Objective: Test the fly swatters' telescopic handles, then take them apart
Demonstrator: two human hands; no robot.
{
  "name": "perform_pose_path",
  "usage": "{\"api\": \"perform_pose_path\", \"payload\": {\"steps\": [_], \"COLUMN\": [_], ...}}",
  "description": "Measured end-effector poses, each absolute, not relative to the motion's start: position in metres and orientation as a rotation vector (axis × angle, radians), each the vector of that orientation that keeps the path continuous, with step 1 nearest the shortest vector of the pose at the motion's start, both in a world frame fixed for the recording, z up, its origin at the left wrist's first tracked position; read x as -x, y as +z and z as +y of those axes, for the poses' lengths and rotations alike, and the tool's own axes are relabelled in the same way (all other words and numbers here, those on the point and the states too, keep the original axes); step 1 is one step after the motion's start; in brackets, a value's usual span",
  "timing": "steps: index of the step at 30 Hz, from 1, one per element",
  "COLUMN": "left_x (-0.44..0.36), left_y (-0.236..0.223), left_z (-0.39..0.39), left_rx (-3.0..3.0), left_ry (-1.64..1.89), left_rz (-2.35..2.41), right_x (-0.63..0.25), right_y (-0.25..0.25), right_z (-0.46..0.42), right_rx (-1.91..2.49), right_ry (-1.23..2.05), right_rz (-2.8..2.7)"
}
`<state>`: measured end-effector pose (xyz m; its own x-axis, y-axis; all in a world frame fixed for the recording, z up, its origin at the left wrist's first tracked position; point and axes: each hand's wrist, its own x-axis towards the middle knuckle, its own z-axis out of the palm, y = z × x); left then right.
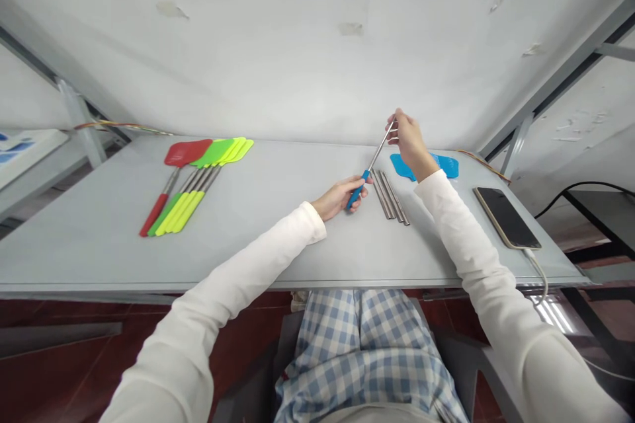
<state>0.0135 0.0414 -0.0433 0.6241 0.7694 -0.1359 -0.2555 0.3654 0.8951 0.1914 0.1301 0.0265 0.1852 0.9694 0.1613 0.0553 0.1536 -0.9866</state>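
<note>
My left hand point(340, 197) is closed around the blue handle point(358, 192) of a fly swatter shaft. From that handle a thin metal rod point(380, 149) slants up to the right. My right hand point(409, 140) pinches the rod's upper end between its fingertips, and no swatter head shows on it. Just right of the handle, several loose metal tubes point(391, 198) lie side by side on the grey table point(278, 238). Blue swatter heads point(448, 166) rest behind my right wrist, partly hidden by it.
At the left lie a red fly swatter point(187, 153) and several green and yellow fly swatters point(191, 201), overlapping in a row. A phone point(507, 217) with a white cable sits at the right edge. A white wall point(297, 66) stands behind the table.
</note>
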Motion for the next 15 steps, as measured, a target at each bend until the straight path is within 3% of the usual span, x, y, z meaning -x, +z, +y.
{"api": "perform_pose_path", "payload": {"steps": [8, 15], "left_x": [-0.017, -0.022], "left_y": [-0.052, -0.063], "left_z": [0.04, 0.038], "left_rx": [-1.158, -1.284], "left_ry": [0.931, 1.049], "left_rz": [0.88, 0.952], "right_x": [-0.192, -0.161], "right_y": [0.011, -0.001], "right_z": [0.136, 0.115], "right_rx": [1.134, 1.005], "right_ry": [1.439, 1.531], "right_rz": [-0.652, -0.599]}}
